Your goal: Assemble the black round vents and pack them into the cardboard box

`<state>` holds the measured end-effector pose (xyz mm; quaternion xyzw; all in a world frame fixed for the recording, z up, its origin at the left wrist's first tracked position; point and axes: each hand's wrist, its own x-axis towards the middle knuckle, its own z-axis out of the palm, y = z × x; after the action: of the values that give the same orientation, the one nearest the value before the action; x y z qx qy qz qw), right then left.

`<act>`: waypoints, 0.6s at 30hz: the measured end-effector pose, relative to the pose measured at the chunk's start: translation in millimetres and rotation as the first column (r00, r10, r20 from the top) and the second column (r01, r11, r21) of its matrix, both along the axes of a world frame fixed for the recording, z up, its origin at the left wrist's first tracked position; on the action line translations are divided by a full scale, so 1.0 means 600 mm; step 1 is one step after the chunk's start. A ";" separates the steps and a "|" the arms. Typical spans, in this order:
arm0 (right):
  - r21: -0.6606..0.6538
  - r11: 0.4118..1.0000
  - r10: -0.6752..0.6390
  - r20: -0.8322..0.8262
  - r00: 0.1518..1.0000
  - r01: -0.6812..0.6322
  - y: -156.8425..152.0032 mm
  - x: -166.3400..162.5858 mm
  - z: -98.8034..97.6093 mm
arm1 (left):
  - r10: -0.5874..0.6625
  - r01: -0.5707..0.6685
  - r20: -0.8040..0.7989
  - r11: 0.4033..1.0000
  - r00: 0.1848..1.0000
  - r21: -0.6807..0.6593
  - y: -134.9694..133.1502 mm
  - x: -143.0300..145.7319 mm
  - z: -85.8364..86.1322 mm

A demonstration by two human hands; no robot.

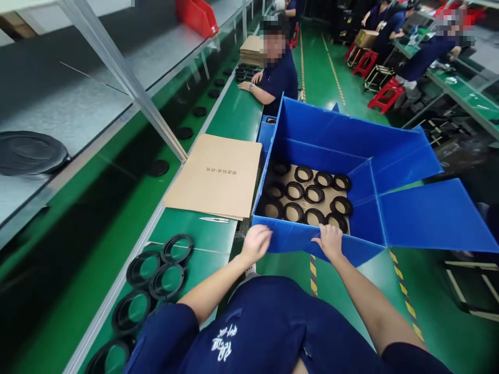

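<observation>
Grip: left hand and right hand clasp the blue crate at its near rim — mouth up.

Left hand is motion-blurred at the blue crate near wall, grip unreadable. Right hand: fingers curl over the rim, tips hidden inside. Crate rings in the left corner are lost in shadow. Bench rings at bottom-left are cut by the frame edge and sleeve. Cardboard sheet print is too small to read.
</observation>
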<state>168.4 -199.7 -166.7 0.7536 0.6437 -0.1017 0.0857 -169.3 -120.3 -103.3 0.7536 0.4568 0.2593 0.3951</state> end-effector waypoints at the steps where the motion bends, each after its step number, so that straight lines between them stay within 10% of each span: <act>1: 0.009 1.000 0.002 -0.005 1.000 -0.002 0.000 0.001 -0.002 | -0.161 0.165 -0.074 0.985 0.984 0.054 -0.004 0.036 -0.001; 4: 0.023 0.999 0.032 -0.041 0.999 -0.031 0.001 0.003 0.003 | -0.282 0.350 -0.415 0.932 0.865 0.097 0.014 0.130 -0.009; 10: 0.207 0.977 0.092 -0.197 0.976 -0.050 -0.025 -0.027 0.026 | -0.159 0.292 -0.711 0.954 0.685 0.068 0.039 0.187 -0.003; 15: 0.354 0.935 0.165 -0.429 0.888 -0.003 -0.187 -0.075 -0.002 | -0.129 0.357 -0.773 0.924 0.621 0.133 0.016 0.182 0.032; 18: 0.111 0.988 -0.008 -0.656 0.754 0.107 -0.282 -0.076 -0.046 | -0.056 0.348 -0.782 0.914 0.621 0.211 0.016 0.170 0.017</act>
<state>122.6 -368.8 -194.3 0.6941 0.6152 -0.3151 -0.2012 -67.5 -110.8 -93.4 0.8954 0.4385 -0.0535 0.0557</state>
